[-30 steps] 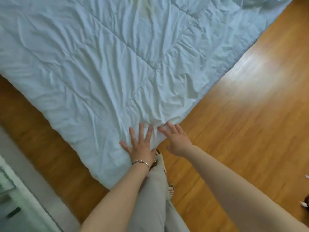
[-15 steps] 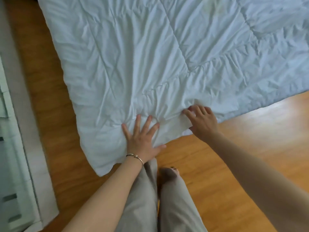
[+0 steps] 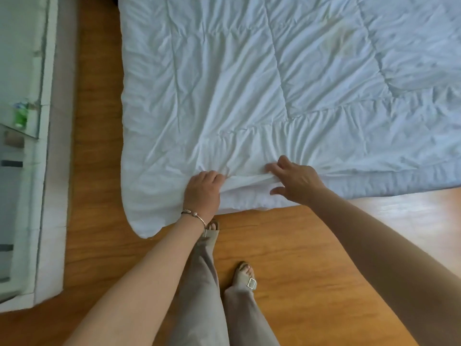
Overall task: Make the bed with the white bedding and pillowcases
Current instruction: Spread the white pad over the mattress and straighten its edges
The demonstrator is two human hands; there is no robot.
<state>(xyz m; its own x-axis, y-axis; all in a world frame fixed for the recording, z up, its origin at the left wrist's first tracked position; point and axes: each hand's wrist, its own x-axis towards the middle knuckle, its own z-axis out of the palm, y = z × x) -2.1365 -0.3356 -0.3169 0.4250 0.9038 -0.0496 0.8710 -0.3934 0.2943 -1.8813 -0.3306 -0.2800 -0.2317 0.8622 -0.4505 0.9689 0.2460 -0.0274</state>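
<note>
White quilted comforter [image 3: 249, 96] lies spread flat on the wooden floor [image 3: 311, 258], filling the view from 10 to 2 o'clock. Left hand [image 3: 203, 193] is curled, bunching a fold of fabric near the near edge, close to the corner at 7 o'clock. Right hand [image 3: 296, 182], just beside it, has fingers bent onto the same raised ridge with the thumb spread; a firm grip cannot be confirmed. Judgement: gathering the near edge is in hand. Next move requires both hands secured before lifting.
</note>
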